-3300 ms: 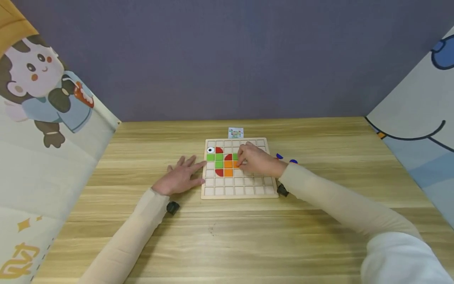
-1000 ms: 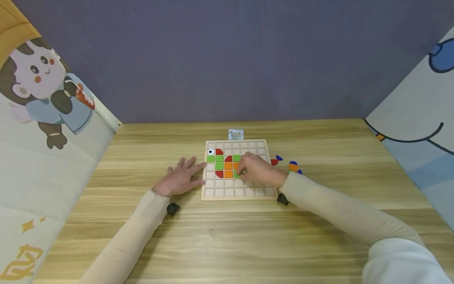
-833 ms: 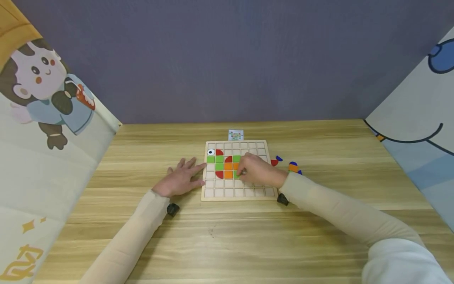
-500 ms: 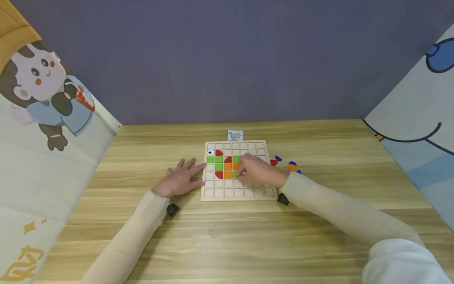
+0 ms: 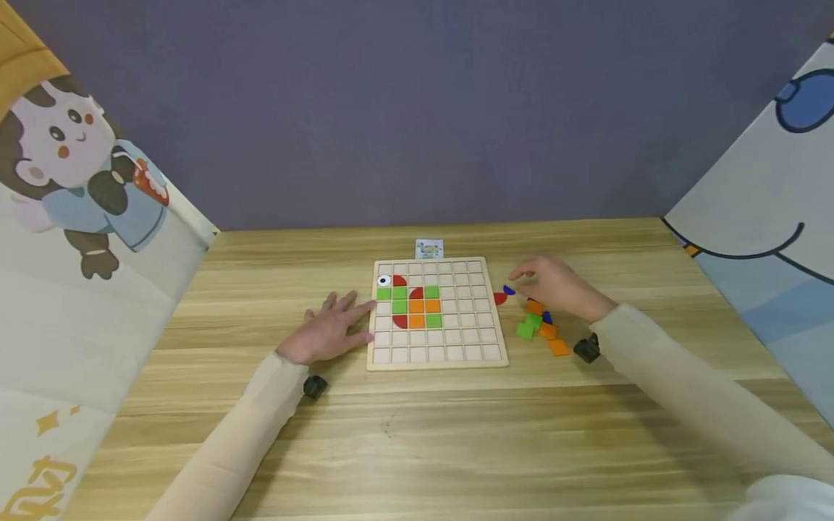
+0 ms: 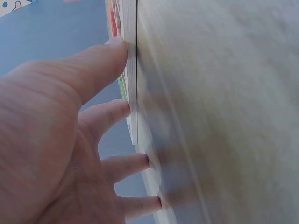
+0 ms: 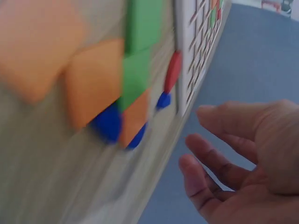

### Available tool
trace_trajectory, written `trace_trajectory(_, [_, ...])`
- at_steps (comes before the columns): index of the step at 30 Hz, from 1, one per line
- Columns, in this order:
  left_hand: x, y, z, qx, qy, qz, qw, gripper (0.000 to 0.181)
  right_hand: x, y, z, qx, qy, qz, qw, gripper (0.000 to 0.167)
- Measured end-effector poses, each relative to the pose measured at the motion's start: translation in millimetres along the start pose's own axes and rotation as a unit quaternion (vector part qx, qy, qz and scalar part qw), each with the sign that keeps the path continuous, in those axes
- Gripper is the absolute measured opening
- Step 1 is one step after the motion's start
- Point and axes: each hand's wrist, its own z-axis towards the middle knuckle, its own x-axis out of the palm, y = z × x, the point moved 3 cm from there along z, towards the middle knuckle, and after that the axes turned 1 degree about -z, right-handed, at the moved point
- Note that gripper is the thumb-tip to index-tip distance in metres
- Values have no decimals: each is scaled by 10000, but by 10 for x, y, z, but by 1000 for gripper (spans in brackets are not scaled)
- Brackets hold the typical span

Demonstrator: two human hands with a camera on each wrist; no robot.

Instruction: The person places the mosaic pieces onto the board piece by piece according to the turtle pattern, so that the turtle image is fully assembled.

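Observation:
A wooden grid board (image 5: 469,336) lies mid-table. On its left half sit green and orange square tiles, several red quarter-round tiles and a round eye tile (image 5: 384,281). My left hand (image 5: 326,334) lies spread on the table, fingers straight, fingertips at the board's left edge. In the left wrist view its thumb and index finger touch the board's side (image 6: 132,70). My right hand (image 5: 557,286) hovers right of the board over loose tiles, fingers loosely bent and apart. The right wrist view shows nothing between its fingers.
Right of the board lie loose green tiles (image 5: 525,331), orange tiles (image 5: 558,347) and blue pieces. A red piece (image 5: 499,298) and a blue piece (image 5: 509,290) lie near its right edge. A picture card (image 5: 429,249) sits behind the board, before a dark wall (image 5: 417,108).
My right hand has left the board and moved right, over the loose tiles. A green tile now shows below the orange ones, where the right fingers were. My left hand has stayed put.

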Motion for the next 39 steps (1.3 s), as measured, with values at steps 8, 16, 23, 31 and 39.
trace_trajectory(8, [0, -5, -3, 20, -10, -19, 10000, 65, 10, -246, -224, -208, 32, -479, 9986, 14])
trace_trajectory(16, [-7, 1, -5, 2, -4, 23, 10000, 65, 95, -293, -257, -427, 74, -723, 9964, 32])
trace_trajectory(23, [-2, 1, 6, -6, -8, -16, 10000, 65, 138, -288, -91, -39, -39, -156, 9999, 30])
trace_trajectory(31, [-16, -21, 1, 6, 1, -35, 10000, 66, 108, -195, 6, 99, -267, -49, 9996, 21])
trace_trajectory(39, [-14, -16, -1, 5, 2, -4, 10000, 66, 231, 292, 208, -649, -73, 75, 9978, 15])
